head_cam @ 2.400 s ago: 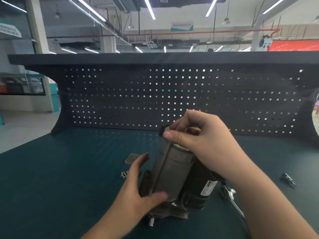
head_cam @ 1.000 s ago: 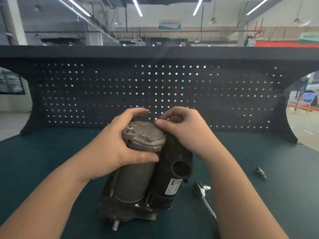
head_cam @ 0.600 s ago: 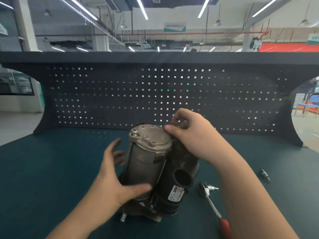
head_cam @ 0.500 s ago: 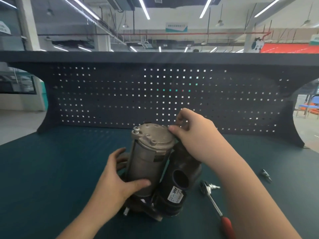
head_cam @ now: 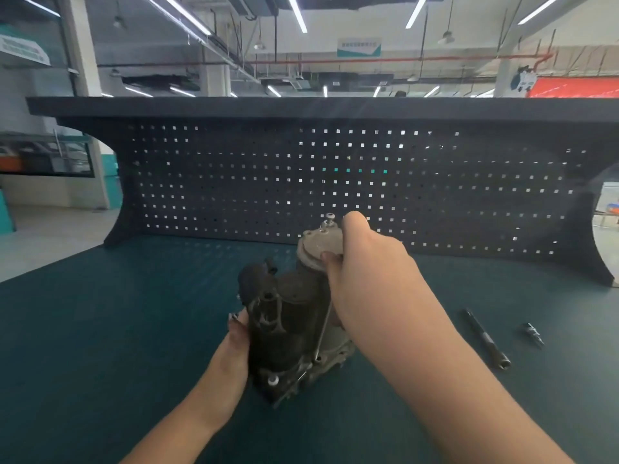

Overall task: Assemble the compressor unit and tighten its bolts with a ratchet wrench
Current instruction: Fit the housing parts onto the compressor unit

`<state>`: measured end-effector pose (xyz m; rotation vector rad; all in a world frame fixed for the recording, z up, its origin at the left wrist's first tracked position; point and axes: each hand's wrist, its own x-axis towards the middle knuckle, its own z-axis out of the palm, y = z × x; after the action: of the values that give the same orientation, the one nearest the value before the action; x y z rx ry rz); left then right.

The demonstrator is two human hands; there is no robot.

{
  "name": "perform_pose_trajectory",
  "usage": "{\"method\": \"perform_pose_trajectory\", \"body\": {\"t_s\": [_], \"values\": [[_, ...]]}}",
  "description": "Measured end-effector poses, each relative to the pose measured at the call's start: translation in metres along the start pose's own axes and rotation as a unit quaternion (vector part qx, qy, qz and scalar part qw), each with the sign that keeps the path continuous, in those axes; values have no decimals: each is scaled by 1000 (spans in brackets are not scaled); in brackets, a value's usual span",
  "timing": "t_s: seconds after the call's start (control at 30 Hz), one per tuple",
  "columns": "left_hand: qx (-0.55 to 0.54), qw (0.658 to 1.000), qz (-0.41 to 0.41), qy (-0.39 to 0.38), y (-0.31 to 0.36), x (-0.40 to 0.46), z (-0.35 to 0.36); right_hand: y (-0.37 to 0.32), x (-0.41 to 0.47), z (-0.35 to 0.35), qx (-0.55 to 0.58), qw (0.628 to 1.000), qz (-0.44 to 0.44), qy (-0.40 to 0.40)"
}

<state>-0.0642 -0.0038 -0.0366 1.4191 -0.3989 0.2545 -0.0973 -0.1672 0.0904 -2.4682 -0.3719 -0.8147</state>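
Head view: the compressor unit stands near the middle of the green bench top. The right hand grips its grey cap, hiding the cap's right side. The left hand cups the dark left flank, fingers mostly hidden. A dark rod and a small bit lie to the right, blurred.

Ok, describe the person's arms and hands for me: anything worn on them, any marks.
Both forearms are bare as far as the frame shows: no sleeves, gloves, watch or rings visible. The left hand has dark grime smudged on its fingers. The right hand shows no marks.
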Motion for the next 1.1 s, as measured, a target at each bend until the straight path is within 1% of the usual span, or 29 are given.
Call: {"method": "perform_pose_trajectory", "body": {"t_s": [0.07, 0.13, 0.2, 0.27, 0.4, 0.53, 0.7, 0.83, 0.93, 1.1], "values": [[73, 997, 3, -13, 0, -4, 5, 4, 7, 4, 20, 1000, -15, -5], [104, 994, -5, 29, -3, -6, 10, 12, 16, 5, 45, 999, -28, -5], [118, 991, 7, 65, -4, -5, 13, 20, 23, 6, 77, 996, -41, -6], [112, 991, 17, 74, -4, -3, 14, 26, 27, 7, 101, 994, -51, 3], [99, 993, 29, 63, -4, 0, 14, 35, 32, 10, 141, 988, -47, 42], [88, 995, 27, 49, -3, -1, 15, 36, 34, 10, 183, 980, -53, 57], [100, 994, 35, 31, -3, 0, 13, 43, 38, 3, 220, 973, -57, 37], [113, 992, 43, 17, -2, 0, 14, 51, 40, 1, 233, 967, -96, 28], [131, 990, 50, 17, -3, -1, 15, 58, 42, 2, 256, 959, -121, 33], [120, 991, 54, 28, -6, 2, 15, 64, 44, 13, 306, 939, -146, 57]]}}
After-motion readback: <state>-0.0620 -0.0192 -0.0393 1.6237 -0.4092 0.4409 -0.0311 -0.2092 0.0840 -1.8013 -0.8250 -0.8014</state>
